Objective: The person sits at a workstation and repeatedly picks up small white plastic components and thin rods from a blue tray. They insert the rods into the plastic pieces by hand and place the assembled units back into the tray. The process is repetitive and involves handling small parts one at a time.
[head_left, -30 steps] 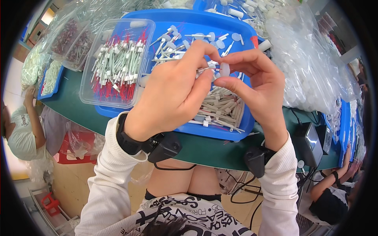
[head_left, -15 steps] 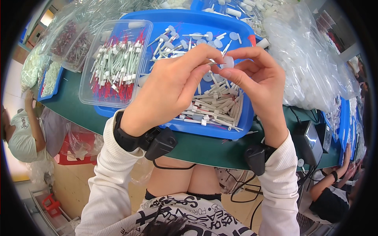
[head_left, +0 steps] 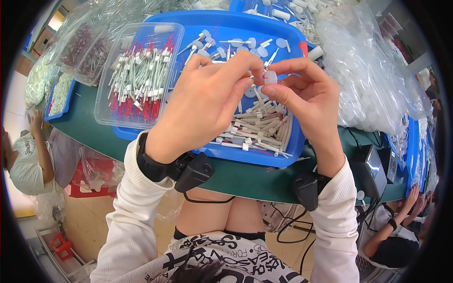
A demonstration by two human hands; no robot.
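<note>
Pinching white disc (head_left: 270,78) | left hand (head_left: 205,101) | right hand (head_left: 309,101) | over blue tray (head_left: 264,158)

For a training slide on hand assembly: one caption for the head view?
Left hand and right hand pinch a small white disc part over a blue tray.

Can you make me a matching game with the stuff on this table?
Things:
1. clear tub
2. blue tray
3. white disc
4. plastic bags

Places:
A. pinched between both hands' fingertips
B. piled at the right
C. under the hands, with loose white sticks
D. at the left, full of red-tipped sticks

Pairs: 1-D, 2-C, 3-A, 4-B
</note>
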